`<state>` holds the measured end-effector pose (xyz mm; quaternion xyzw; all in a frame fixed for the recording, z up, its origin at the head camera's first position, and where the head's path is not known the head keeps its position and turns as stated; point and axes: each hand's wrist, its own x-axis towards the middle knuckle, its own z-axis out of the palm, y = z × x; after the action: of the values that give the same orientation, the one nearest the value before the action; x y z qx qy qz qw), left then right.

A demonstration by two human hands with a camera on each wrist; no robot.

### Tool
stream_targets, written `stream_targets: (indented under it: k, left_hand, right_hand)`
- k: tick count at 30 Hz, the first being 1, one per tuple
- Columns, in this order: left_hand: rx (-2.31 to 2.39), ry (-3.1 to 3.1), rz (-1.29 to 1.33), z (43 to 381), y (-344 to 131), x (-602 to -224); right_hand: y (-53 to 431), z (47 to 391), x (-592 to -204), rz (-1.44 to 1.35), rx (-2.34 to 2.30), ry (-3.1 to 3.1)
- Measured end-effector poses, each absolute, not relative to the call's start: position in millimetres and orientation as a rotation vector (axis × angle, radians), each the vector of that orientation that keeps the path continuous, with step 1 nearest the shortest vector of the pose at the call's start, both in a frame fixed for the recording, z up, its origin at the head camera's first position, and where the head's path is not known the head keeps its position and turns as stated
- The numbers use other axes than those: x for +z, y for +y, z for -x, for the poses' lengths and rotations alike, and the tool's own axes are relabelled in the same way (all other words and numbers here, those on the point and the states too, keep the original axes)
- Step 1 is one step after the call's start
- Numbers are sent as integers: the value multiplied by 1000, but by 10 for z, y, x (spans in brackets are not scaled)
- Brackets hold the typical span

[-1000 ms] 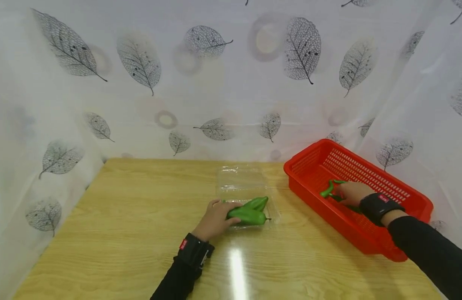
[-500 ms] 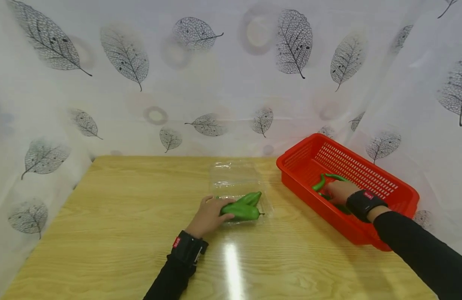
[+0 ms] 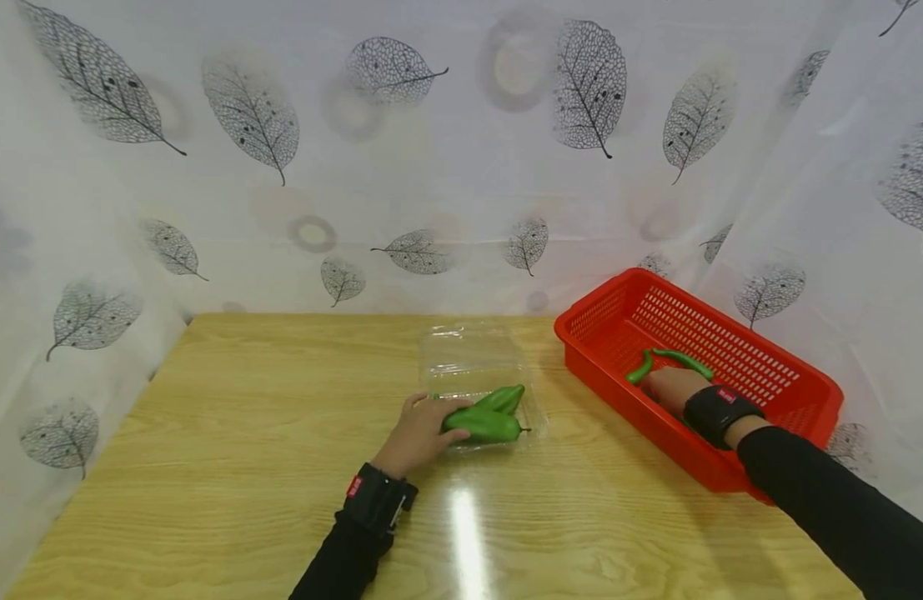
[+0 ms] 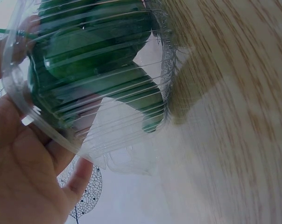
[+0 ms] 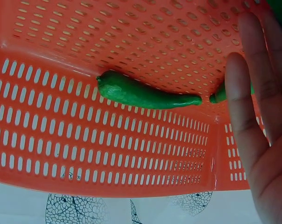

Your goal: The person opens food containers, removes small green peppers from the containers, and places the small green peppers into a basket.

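Observation:
Large green peppers (image 3: 484, 423) lie in the base of a clear plastic clamshell box (image 3: 472, 350), its lid folded back. My left hand (image 3: 419, 433) grips the peppers at the box's left side, fingers over them and thumb on the near side. Through the ribbed wall (image 4: 131, 88) in the left wrist view, more of the green shows. My right hand (image 3: 674, 390) reaches down into the red basket (image 3: 596, 367), its fingers quite straight in the right wrist view. A green chili (image 5: 145, 93) lies near it; another chili (image 3: 641, 367) is partly behind the fingers. A green piece shows at that view's top right corner.
The red slotted basket stands at an angle on the right of the wooden table (image 3: 243, 467). Behind the table hangs a white leaf-print curtain (image 3: 446, 167). Bare wood surrounds the clear box.
My right hand has shifted slightly left and lower in the basket, and now covers the darker green pepper beside it. The left hand stays at the peppers. The head view has shifted a little.

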<state>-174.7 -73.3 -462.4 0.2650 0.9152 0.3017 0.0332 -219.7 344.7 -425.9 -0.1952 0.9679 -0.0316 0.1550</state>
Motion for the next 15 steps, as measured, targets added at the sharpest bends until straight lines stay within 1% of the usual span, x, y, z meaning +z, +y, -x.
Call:
stream_targets:
  k: [9,15]
  left_hand:
    - [933,2818,-822,1739,-741,-4624]
    - [927,2823,-828,1745,-742,-4637]
  right_hand:
    - [3471,2227,-4324,532,-111,2759]
    - [3466,2207,-4290,518,-106,2755]
